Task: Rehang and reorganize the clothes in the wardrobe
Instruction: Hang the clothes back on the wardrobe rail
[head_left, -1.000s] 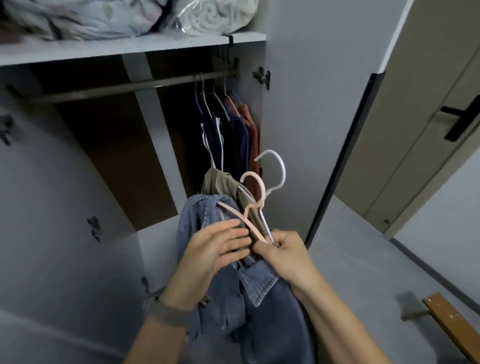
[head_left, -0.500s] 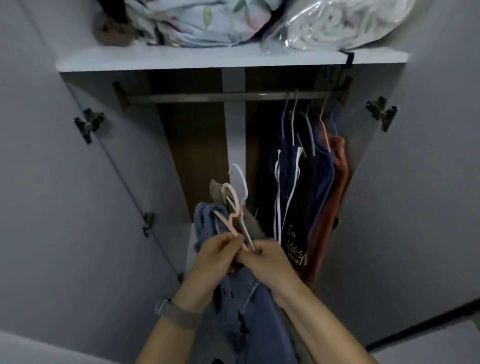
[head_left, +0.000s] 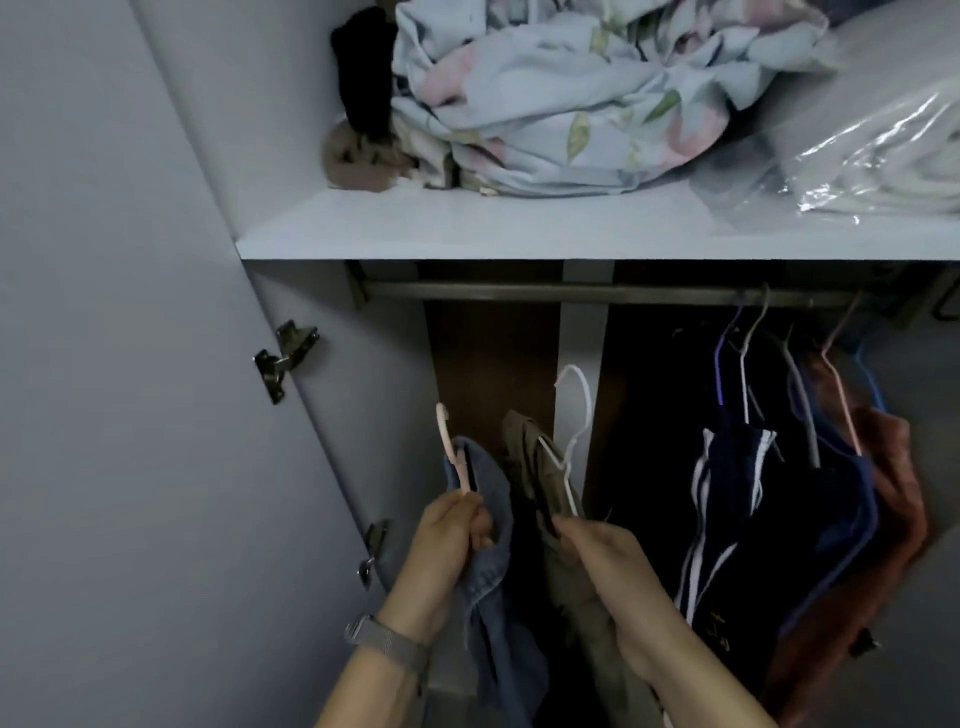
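The denim garment (head_left: 480, 525) on its pink hanger (head_left: 453, 447) is pinched in the left hand (head_left: 451, 540), the olive garment (head_left: 540, 483) on its white hanger (head_left: 574, 421) gripped in the right hand (head_left: 597, 556), both hooks pointing up toward the rail (head_left: 545, 292) directly above, its left stretch bare.

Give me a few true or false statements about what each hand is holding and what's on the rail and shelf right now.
1. The left hand grips a pink hanger carrying a denim garment. True.
2. The right hand holds a black hanger. False: it holds a white hanger with an olive garment.
3. The white hanger is hooked on the rail. False: it sits below the rail.
4. Dark clothes hang at the rail's right end. True.
5. The shelf is bare. False: bedding lies there.
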